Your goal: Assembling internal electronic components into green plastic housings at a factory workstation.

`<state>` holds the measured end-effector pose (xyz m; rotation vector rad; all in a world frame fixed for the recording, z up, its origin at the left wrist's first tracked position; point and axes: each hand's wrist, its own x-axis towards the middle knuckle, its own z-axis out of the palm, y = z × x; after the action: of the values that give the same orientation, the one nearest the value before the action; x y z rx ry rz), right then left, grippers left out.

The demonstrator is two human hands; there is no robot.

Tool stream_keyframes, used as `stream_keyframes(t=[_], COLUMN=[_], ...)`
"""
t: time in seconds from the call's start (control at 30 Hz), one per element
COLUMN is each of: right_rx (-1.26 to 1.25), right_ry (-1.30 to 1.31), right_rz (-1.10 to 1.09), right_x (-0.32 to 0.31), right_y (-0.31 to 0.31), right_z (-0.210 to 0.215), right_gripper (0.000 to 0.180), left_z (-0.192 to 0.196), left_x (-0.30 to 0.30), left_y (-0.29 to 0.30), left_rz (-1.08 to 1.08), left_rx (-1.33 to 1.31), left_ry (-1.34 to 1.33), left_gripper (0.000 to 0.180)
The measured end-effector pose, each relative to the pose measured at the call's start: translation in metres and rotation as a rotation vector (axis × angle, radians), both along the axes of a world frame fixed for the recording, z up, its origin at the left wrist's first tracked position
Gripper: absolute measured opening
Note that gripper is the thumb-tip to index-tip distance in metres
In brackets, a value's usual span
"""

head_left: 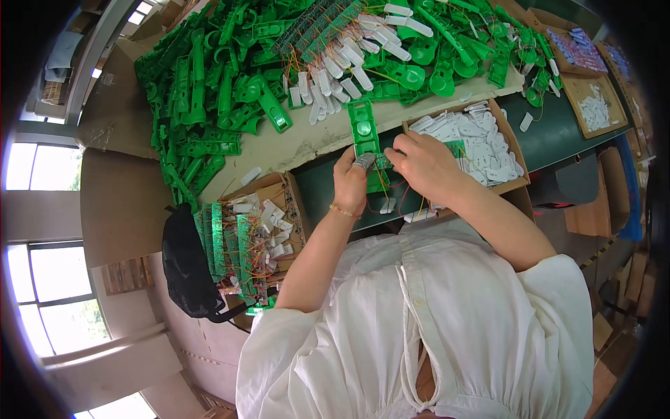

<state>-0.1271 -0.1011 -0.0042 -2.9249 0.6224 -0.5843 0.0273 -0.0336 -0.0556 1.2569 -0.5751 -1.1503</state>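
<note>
My left hand [350,183] is closed round a long green plastic housing [363,123], its hollow side up. A grey covering wraps one of its fingertips. My right hand [431,167] meets the housing from the right, its thumb and fingers pinched together at the edge; what they pinch is too small to make out. Thin red and yellow wires [400,202] hang below the fingers, near a small white plastic piece [387,206]. Part of a green circuit board [455,148] shows just beyond my right hand; whether that hand touches it I cannot tell.
Green housings [202,91] are heaped across the back of the bench, with wired circuit boards and white parts [342,59] on top. At right stands a carton of white plastic pieces [481,150]. Another box [296,202] at left holds boards and white parts, beside a black bag [187,269].
</note>
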Motion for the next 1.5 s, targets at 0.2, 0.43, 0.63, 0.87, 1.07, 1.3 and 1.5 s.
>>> stream_keyframes(t=[0.2,0.43,0.63,0.87,1.07,1.3,1.5], right_rx=[-0.073,-0.207,-0.268,-0.252,0.449,0.99,0.717], right_ry=[-0.05,-0.053,0.018,0.058,-0.305,-0.57,-0.711], right_rz=[-0.028,-0.082,-0.133,-0.417,-0.064,0.128,0.229], right_x=[-0.008,0.0,0.008,-0.016,-0.027,-0.011,-0.016], right_y=[0.005,0.013,0.016,-0.015,-0.021,0.004,0.015], right_z=[0.021,0.016,0.026,0.027,0.043,0.042,0.048], right_gripper=[0.026,0.028,0.023,0.019,0.038,0.034,0.031], left_z=[0.027,0.025,0.031,0.043,0.062,0.093,0.088], left_x=[-0.004,-0.009,-0.016,0.017,0.004,-0.028,-0.033], left_y=[0.003,-0.005,-0.013,-0.01,0.006,0.022,0.027], left_rz=[-0.066,0.036,0.187,0.013,-0.094,-0.139,-0.142], left_rx=[-0.113,-0.108,-0.116,-0.194,-0.326,-0.408,-0.508], left_ry=[-0.338,-0.633,-0.844,-0.179,-0.267,-0.328,-0.407], left_gripper=[0.033,0.035,0.032,0.027,0.041,0.037,0.043])
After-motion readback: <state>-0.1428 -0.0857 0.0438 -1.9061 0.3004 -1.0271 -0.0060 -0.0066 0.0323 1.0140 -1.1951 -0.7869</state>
